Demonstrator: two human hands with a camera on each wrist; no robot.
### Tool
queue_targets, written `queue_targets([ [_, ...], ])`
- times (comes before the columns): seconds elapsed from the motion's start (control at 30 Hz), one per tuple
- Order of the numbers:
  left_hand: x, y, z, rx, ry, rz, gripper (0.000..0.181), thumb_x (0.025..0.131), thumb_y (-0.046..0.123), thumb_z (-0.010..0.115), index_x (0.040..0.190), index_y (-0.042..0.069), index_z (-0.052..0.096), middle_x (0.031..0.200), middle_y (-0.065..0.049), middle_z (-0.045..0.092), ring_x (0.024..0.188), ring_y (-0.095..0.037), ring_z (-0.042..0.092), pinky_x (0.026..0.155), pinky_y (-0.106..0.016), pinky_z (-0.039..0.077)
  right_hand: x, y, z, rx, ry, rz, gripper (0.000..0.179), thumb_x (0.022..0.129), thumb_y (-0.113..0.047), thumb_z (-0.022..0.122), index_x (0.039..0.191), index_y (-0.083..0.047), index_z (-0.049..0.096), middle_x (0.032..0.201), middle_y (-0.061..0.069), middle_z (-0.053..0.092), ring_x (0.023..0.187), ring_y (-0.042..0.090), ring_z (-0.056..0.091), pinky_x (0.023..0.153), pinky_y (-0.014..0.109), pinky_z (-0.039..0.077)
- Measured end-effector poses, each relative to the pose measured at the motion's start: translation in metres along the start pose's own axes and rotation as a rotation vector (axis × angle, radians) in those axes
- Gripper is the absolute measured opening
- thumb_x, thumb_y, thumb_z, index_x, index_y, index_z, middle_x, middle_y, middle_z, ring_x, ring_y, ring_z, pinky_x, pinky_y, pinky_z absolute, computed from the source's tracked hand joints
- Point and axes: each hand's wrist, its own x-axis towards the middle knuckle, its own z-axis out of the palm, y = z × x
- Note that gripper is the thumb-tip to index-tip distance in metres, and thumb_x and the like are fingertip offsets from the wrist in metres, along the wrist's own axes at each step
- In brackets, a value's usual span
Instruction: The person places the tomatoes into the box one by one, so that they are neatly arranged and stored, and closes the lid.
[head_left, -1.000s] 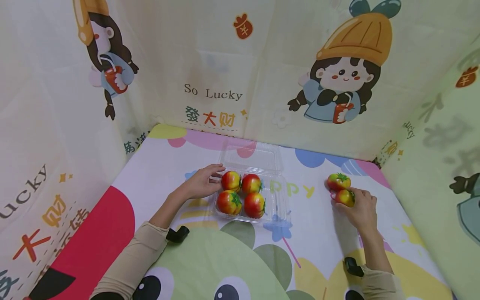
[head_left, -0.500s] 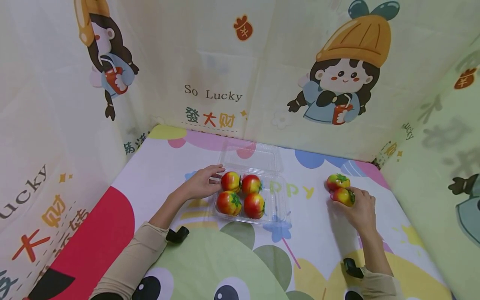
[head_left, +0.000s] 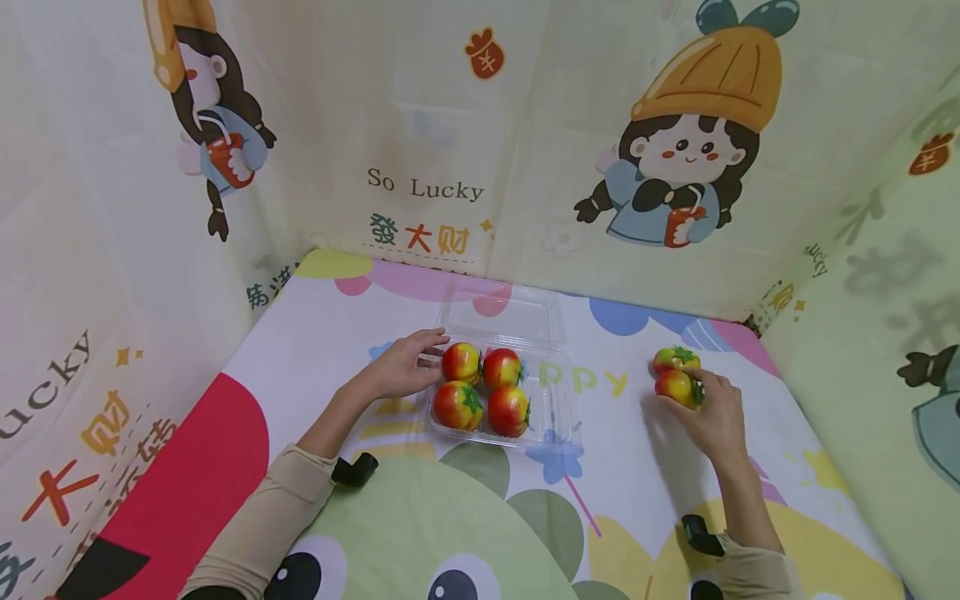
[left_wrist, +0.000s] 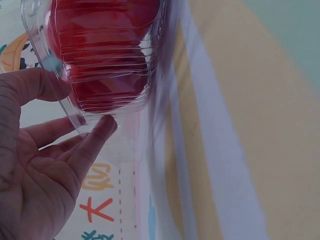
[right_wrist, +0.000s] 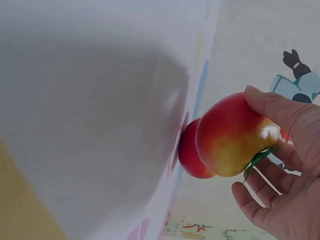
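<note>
Head view: we see the right hand [head_left: 717, 417] pinching a red-and-yellow fruit [head_left: 677, 388] at its fingertips, left of the palm, beside a second fruit [head_left: 670, 359]. The left hand [head_left: 407, 365] touches the clear box [head_left: 552, 398] holding four fruits [head_left: 458, 406]; we cannot quite tell whether it pinches the rim.

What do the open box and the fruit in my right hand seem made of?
Box: probably thin, glossy clear plastic; its ribbed sides are see-through. Fruit: smooth, shiny, perhaps plastic or coated foam, given its bright highlight; possibly real.
</note>
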Motion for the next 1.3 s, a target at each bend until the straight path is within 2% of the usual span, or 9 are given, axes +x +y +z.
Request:
queue_targets([
  [0.2,0.001,0.0,-0.001,0.003,-0.004,-0.001,0.059,0.095,0.005,0.062,0.149,-0.01,0.044,0.161,-0.025,0.034,0.128,-0.04,0.058,0.104,-0.049,0.052,-0.001,-0.005,0.002,0.017,0.01,-0.011,0.069,0.087,-0.02,0.081,0.14,0.008,0.049,0.134,0.036,0.047,0.124,0.054,0.038,0.1,0.07,0.04],
  [0.53,0.001,0.001,-0.001,0.015,-0.001,0.0,0.059,0.094,0.005,0.062,0.149,-0.009,0.044,0.161,-0.023,0.035,0.128,-0.04,0.058,0.103,-0.048,0.053,-0.002,-0.017,0.002,0.078,0.04,-0.076,0.069,0.086,-0.023,0.083,0.139,0.009,0.052,0.13,0.034,0.053,0.122,0.052,0.043,0.098,0.069,0.039],
  [0.6,0.001,0.001,-0.001,0.018,-0.002,0.0,0.06,0.094,0.006,0.062,0.149,-0.009,0.044,0.161,-0.023,0.035,0.129,-0.04,0.058,0.103,-0.048,0.053,-0.003,-0.02,0.003,0.088,0.047,-0.09,0.068,0.086,-0.024,0.082,0.138,0.009,0.052,0.128,0.033,0.054,0.12,0.051,0.045,0.095,0.066,0.041],
  [0.77,0.001,0.001,-0.001,0.019,-0.001,0.0,0.06,0.094,0.006,0.062,0.149,-0.009,0.044,0.161,-0.023,0.035,0.129,-0.04,0.058,0.104,-0.048,0.052,-0.002,-0.025,0.005,0.102,0.057,-0.138,0.065,0.085,-0.026,0.084,0.134,0.008,0.056,0.121,0.029,0.059,0.111,0.044,0.052,0.084,0.051,0.042],
  [0.9,0.002,0.001,0.0,0.02,-0.001,-0.001,0.059,0.095,0.006,0.062,0.149,-0.008,0.044,0.161,-0.023,0.035,0.129,-0.039,0.058,0.104,-0.048,0.052,-0.002,-0.029,0.007,0.117,0.059,-0.166,0.062,0.084,-0.026,0.085,0.131,0.006,0.058,0.119,0.026,0.062,0.106,0.04,0.055,0.082,0.044,0.042],
  [1.3,0.002,0.001,0.002,0.03,-0.003,-0.011,0.058,0.095,0.006,0.062,0.149,-0.008,0.045,0.161,-0.023,0.035,0.13,-0.04,0.058,0.104,-0.048,0.052,-0.005,-0.043,0.012,0.177,0.007,-0.133,0.069,0.088,-0.035,0.082,0.137,0.004,0.054,0.127,0.025,0.06,0.113,0.041,0.057,0.095,0.059,0.048],
])
